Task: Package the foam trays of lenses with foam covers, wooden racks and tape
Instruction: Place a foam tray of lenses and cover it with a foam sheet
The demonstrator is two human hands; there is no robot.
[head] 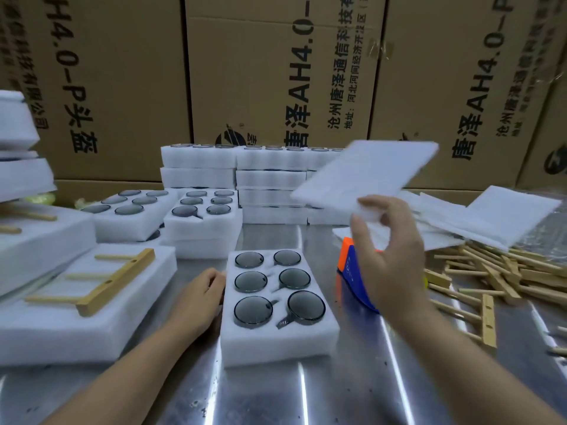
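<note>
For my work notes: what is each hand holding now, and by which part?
The right hand pinches the foam cover by its near edge. The left hand touches the left side of the foam tray; a grip cannot be told.

One view only, head-worn and wide-angle, looking forward and down, close over the shiny metal tabletop (pixel 352 394). White foam tray of six dark lenses (pixel 273 343) centre-frame, printed brown cardboard boxes (pixel 122 87) at twelve o'clock.

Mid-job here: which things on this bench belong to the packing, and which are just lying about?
In the job: foam tray of lenses, left hand at its edge; foam cover pinched by right hand; wooden racks pile; tape dispenser.
Lying about: cardboard boxes; stacked trays at the back, waiting.
</note>
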